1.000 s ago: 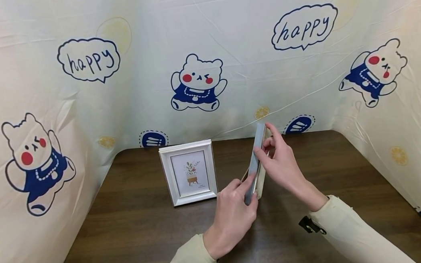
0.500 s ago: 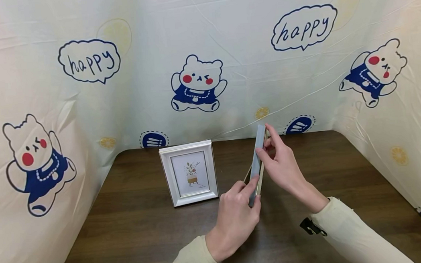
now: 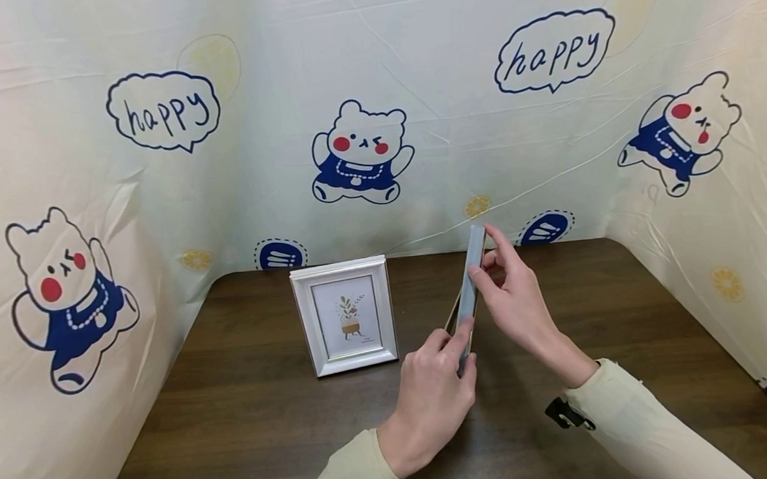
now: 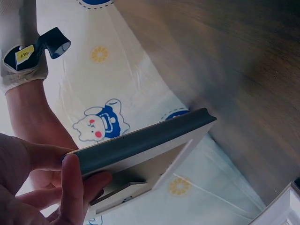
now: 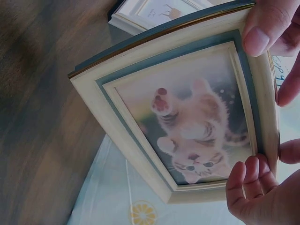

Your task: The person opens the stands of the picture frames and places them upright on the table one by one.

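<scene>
at the left the small white wooden picture frame with a flower print (image 3: 345, 315) stands upright on the dark wooden table (image 3: 250, 423). just right of it our left hand (image 3: 433, 401) pinches the near lower edge of the blue-grey and cream picture frame with a kitten photo (image 3: 468, 285), held edge-on above the table. our right hand (image 3: 515, 301) grips its upper edge, fingers curled round. since a second ago the frame has barely shifted, its top tipped a touch more upright; we judge we are only adjusting it.

kitten photo frame (image 3: 469, 287) | cream-and-blue | upright, edge-on | over table middle
</scene>
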A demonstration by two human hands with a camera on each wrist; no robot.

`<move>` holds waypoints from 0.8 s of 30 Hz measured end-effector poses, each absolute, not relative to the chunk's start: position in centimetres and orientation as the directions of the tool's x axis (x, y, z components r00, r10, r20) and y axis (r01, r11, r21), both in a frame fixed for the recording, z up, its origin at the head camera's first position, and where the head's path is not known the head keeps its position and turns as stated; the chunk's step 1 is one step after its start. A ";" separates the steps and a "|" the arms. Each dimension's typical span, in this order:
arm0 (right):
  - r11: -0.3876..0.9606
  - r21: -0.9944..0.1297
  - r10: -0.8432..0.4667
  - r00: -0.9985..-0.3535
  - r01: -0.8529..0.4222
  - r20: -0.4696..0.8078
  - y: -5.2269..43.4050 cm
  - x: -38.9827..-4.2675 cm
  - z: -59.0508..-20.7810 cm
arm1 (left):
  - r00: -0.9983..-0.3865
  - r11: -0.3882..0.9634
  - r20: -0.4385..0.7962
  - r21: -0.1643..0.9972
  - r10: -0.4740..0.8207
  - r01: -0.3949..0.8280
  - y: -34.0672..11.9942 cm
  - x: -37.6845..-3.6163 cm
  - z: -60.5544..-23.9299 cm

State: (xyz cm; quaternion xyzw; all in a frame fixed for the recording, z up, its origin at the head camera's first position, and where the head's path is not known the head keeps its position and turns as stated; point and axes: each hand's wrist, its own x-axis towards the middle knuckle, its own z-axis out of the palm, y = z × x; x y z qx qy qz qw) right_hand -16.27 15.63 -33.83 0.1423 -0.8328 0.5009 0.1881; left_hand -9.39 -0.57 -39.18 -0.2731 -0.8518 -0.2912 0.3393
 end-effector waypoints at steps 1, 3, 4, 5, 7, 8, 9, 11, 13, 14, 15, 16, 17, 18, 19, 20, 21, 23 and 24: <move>0.457 -0.782 -0.048 -0.889 -0.425 0.455 15.6 -16.3 -33.8 | -0.619 0.684 0.738 0.306 0.269 0.662 -0.6 -9.4 -39.2; 0.456 -0.781 -0.050 -0.888 -0.427 0.457 15.7 -16.3 -33.8 | -0.615 0.690 0.740 0.296 0.271 0.660 -0.6 -9.4 -39.2; 0.456 -0.781 -0.047 -0.887 -0.428 0.459 15.7 -16.3 -33.8 | -0.613 0.693 0.742 0.292 0.271 0.660 -0.6 -9.4 -39.2; 0.457 -0.780 -0.044 -0.887 -0.427 0.460 15.7 -16.4 -33.9 | -0.611 0.694 0.743 0.289 0.272 0.659 -0.6 -9.4 -39.2; 0.463 -0.775 -0.038 -0.883 -0.430 0.467 15.7 -16.4 -33.9 | -0.609 0.696 0.745 0.285 0.272 0.659 -0.5 -9.5 -39.2; 0.464 -0.773 -0.035 -0.881 -0.432 0.471 15.8 -16.5 -33.9 | -0.609 0.696 0.745 0.285 0.271 0.659 -0.5 -9.5 -39.3; 0.465 -0.772 -0.032 -0.880 -0.433 0.474 15.8 -16.5 -33.9 | -0.608 0.697 0.746 0.284 0.271 0.659 -0.5 -9.5 -39.3; 0.465 -0.770 -0.025 -0.876 -0.437 0.481 15.8 -16.5 -34.0 | -0.607 0.698 0.748 0.282 0.270 0.658 -0.5 -9.4 -39.3; 0.460 -0.773 -0.019 -0.875 -0.437 0.484 15.8 -16.5 -34.0 | -0.606 0.700 0.748 0.279 0.271 0.657 -0.5 -9.4 -39.3; 0.456 -0.775 -0.017 -0.875 -0.437 0.484 15.8 -16.6 -34.0 | -0.605 0.701 0.748 0.277 0.272 0.657 -0.5 -9.4 -39.3; 0.454 -0.777 -0.014 -0.875 -0.436 0.484 15.8 -16.6 -34.0 | -0.605 0.702 0.748 0.275 0.273 0.657 -0.5 -9.4 -39.3; 0.451 -0.779 -0.012 -0.876 -0.436 0.483 15.9 -16.6 -34.0 | -0.604 0.705 0.748 0.270 0.276 0.656 -0.5 -9.4 -39.3; 0.448 -0.782 -0.009 -0.877 -0.433 0.481 15.9 -16.6 -34.0 | -0.604 0.707 0.747 0.266 0.278 0.655 -0.5 -9.4 -39.3; 0.445 -0.783 -0.007 -0.877 -0.434 0.481 15.8 -16.6 -34.0 | -0.603 0.709 0.747 0.263 0.280 0.655 -0.5 -9.4 -39.3; 0.443 -0.784 -0.006 -0.876 -0.434 0.482 15.8 -16.6 -34.0 | -0.602 0.711 0.747 0.259 0.282 0.654 -0.5 -9.4 -39.3; 0.442 -0.784 -0.007 -0.876 -0.435 0.482 15.8 -16.6 -34.0 | -0.601 0.714 0.747 0.255 0.283 0.653 -0.5 -9.4 -39.3; 0.440 -0.784 -0.008 -0.875 -0.437 0.483 15.8 -16.6 -34.0 | -0.601 0.716 0.748 0.252 0.284 0.651 -0.5 -9.4 -39.3; 0.438 -0.783 -0.010 -0.873 -0.442 0.487 15.8 -16.6 -34.0 | -0.600 0.717 0.748 0.249 0.285 0.651 -0.5 -9.4 -39.3; 0.438 -0.782 -0.011 -0.872 -0.444 0.489 15.8 -16.6 -34.0 | -0.600 0.718 0.747 0.249 0.285 0.650 -0.5 -9.3 -39.3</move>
